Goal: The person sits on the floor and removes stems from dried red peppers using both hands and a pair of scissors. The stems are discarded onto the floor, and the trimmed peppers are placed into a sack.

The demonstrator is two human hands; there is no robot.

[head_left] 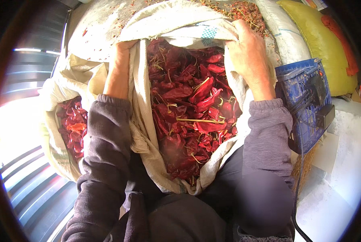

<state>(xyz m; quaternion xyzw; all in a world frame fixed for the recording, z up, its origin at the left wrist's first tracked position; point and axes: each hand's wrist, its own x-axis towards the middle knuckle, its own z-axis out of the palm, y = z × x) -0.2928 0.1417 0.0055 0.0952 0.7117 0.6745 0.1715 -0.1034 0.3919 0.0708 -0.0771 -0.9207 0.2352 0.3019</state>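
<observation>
Directly before me stands a white woven sack (144,90) with its mouth spread wide. Dried red chili peppers (195,99), some with pale stems, fill it. My right hand (248,54) grips the far right part of its rolled rim. At the far left of the rim is my left hand (120,66), its fingers hidden under the folded cloth while the wrist and thumb side show. One long straw-coloured stalk (200,120) lies across the peppers. The sack's near edge rests against my legs.
A second woven sack (55,136) of red peppers stands at my left, beside a corrugated metal wall (35,187). A blue plastic crate (304,99) with a black cable is at right. Behind it lie a yellow sack (316,45) and a white sack (286,33). Pepper scraps (247,15) litter the floor.
</observation>
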